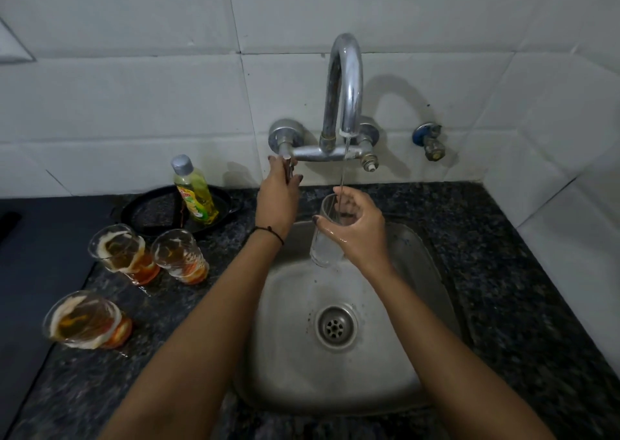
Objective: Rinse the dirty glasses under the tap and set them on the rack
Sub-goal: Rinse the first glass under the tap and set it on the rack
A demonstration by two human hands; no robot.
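Note:
My right hand (357,229) grips a clear glass (324,245) upright over the steel sink (419,265), under the chrome tap (345,80). A thin stream of water (343,174) runs from the spout into the glass. My left hand (278,193) holds the tap's left handle (288,164), fingers curled round it. Three dirty glasses with orange-brown residue stand on the dark granite counter to the left: one at the back left (122,253), one beside it (179,255), one nearer me (85,320). No rack is in view.
A yellow dish-soap bottle (194,189) stands in a black pan (151,211) behind the dirty glasses. A small wall valve (431,141) sits right of the tap. White tiled walls close the back and right. A dark surface (40,245) lies at the far left.

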